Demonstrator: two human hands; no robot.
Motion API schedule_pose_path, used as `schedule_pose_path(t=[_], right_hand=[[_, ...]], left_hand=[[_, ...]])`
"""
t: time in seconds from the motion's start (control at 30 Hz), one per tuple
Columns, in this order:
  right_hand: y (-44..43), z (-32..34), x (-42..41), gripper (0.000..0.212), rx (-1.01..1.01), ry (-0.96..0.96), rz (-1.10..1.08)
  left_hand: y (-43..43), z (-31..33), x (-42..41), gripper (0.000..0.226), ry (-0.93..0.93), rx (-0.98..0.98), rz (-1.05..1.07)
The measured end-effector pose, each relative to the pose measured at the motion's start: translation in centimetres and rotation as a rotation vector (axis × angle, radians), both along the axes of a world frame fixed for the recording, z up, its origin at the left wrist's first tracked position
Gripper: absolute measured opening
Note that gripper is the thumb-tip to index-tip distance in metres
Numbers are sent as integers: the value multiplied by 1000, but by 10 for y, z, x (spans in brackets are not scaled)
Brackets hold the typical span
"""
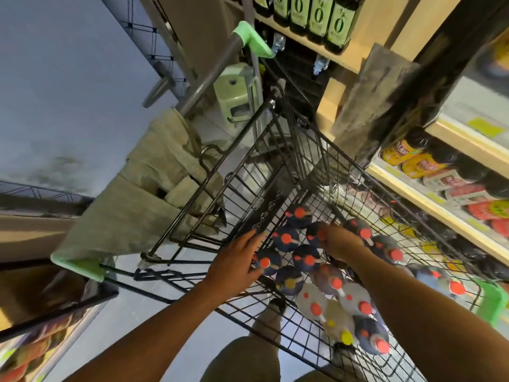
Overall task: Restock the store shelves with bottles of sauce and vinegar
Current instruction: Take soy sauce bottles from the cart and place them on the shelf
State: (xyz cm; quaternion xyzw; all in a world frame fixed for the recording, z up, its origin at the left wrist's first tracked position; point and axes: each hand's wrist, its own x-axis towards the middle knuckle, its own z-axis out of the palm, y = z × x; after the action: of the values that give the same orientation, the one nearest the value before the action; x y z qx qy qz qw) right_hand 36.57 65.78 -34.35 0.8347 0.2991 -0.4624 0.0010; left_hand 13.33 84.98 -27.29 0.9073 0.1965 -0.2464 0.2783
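Note:
A black wire shopping cart [308, 166] holds several dark sauce bottles with red caps [307, 257] and pale vinegar bottles [312, 300], some with yellow caps. My left hand [237, 260] reaches into the cart, its fingers curled round a dark red-capped bottle [266, 262] near the cart's near wall. My right hand [340, 242] grips another dark bottle [315, 232] from above in the middle of the cart. Stocked store shelves [429, 194] run along the right, with dark bottles bearing yellow and red labels [421, 164].
The cart has green plastic corners [253, 37] and a folded child seat. A tan bag [154, 188] hangs at its left. A green stool [237, 92] stands on the floor beyond. Green-labelled bottles [316, 15] line an upper shelf. A lower shelf [55, 312] lies at left.

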Motion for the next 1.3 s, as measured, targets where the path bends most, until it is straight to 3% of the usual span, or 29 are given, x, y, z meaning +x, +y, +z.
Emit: schedule_pose_path(t=[0.33, 0.5, 0.7, 0.87, 1.0, 1.1, 1.3], right_hand=[[3, 12, 4, 37, -89, -190, 86], [-6, 56, 25, 39, 50, -185, 99], [-4, 128, 53, 37, 218, -164, 98], [1, 194, 63, 32, 408, -70, -33], [11, 237, 61, 35, 526, 30, -131], [18, 258, 55, 35, 570, 115, -192], [25, 267, 52, 36, 580, 131, -226]], left_hand=[[-5, -4, 6, 79, 31, -128, 30], [-9, -4, 21, 68, 20, -282, 108], [-17, 0, 55, 38, 20, -518, 382], [-25, 25, 91, 45, -29, -797, 566], [-37, 51, 116, 68, -59, -995, 671], [-49, 65, 134, 65, -24, -1230, 770], [-51, 72, 131, 68, -12, -1325, 761]])
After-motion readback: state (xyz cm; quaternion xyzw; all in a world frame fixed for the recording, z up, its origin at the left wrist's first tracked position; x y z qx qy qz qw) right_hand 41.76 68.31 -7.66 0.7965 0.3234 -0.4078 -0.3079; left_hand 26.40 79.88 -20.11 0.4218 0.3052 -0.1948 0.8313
